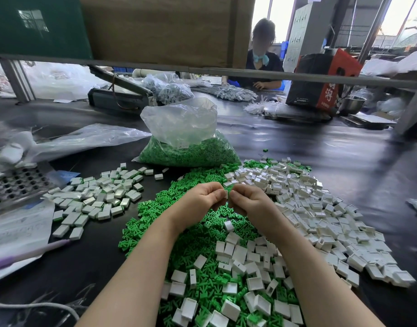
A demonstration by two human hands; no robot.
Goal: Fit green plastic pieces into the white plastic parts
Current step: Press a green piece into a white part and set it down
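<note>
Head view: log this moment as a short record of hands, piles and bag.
left hand: fingers curled, meeting the right hand over the green pile; held piece hidden
right hand: fingers curled, same
green pieces: loose heap under the hands
white parts: heap to the right
left pile: white parts, some showing green
bag: open, holds green pieces

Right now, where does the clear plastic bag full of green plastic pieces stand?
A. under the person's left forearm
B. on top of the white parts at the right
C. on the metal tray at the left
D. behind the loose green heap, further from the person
D: the clear plastic bag of green plastic pieces sits on the black table beyond the loose heap of green pieces, past both hands.
</note>
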